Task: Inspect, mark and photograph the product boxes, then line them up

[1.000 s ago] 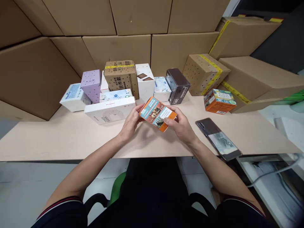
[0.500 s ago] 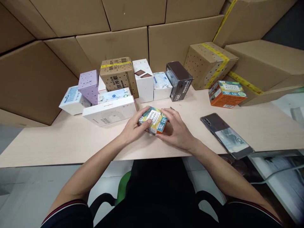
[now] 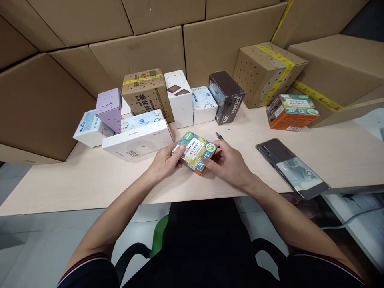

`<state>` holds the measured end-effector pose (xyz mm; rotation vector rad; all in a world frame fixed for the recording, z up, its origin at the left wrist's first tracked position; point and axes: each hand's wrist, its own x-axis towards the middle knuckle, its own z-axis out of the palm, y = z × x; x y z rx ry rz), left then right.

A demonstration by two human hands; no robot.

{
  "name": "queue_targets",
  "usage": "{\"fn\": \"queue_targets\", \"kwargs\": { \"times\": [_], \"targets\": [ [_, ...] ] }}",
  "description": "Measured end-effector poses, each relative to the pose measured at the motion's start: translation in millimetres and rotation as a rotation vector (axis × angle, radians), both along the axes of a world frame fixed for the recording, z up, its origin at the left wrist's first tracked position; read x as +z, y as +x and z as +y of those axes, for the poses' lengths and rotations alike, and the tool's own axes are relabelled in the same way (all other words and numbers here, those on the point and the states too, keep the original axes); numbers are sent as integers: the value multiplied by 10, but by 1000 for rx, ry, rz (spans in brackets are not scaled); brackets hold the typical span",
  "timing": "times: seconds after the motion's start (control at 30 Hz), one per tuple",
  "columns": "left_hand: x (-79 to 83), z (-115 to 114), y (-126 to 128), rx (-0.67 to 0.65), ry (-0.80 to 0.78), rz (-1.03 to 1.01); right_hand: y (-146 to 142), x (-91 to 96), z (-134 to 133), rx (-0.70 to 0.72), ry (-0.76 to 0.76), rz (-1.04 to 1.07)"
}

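Between my two hands is a small carton (image 3: 195, 150) with a blue, yellow and green printed top and orange sides, marked "Binking". My left hand (image 3: 165, 162) grips its left side, thumb on the top face. On the right side my right hand (image 3: 229, 164) holds it, with the thumb over the printed front edge and the fingers behind the far corner. A pen (image 3: 219, 136) lies just beyond my right fingers, partly hidden. Left of the carton lies a long white power bank box (image 3: 138, 141).
Behind stand a purple box (image 3: 108, 108), a brown carton (image 3: 147, 94), white boxes (image 3: 178, 100) and a dark box (image 3: 228, 96). To the right are a similar orange carton (image 3: 291, 114) and a phone (image 3: 291, 166) near the table edge. Large cardboard boxes (image 3: 231, 44) wall the back.
The carton has been turned so its top shows more fully. My right thumb has moved from below the carton onto its printed edge. The camera view has shifted slightly.
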<state>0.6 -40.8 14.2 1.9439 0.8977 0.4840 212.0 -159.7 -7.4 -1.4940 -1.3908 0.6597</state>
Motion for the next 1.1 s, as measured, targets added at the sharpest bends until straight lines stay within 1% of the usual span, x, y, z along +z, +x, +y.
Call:
{"fn": "queue_targets", "kwargs": {
  "times": [0.03,0.07,0.13,0.2,0.33,0.5,0.57,0.63,0.77,0.87,0.97,1.1],
  "targets": [
    [-28,13,1,3,29,-65,-5,-3,-5,-7,24,28],
    [-52,28,-1,3,97,-136,-7,-7,-9,-15,60,51],
    [-88,56,-11,-13,277,-262,-2,-17,-10,-31,154,62],
    [-113,77,-26,-52,418,-325,9,-24,-5,-17,220,24],
    [-176,89,-35,-101,538,-329,26,-28,7,31,220,-13],
    [-248,88,-12,-75,554,-386,26,-24,10,9,213,1],
    [-260,85,-4,-69,588,-412,27,-15,8,2,219,3],
    [-256,80,6,-81,694,-428,29,-1,3,1,214,5],
    [-209,62,27,-158,1036,-371,38,28,-14,16,175,0],
    [-165,50,25,-213,1189,-294,43,34,-19,-4,179,3],
    [-134,41,10,-274,1259,-243,42,27,-14,-22,179,5],
    [-111,22,-1,-392,1220,-255,41,15,-7,-26,172,-11]
  ]
}}
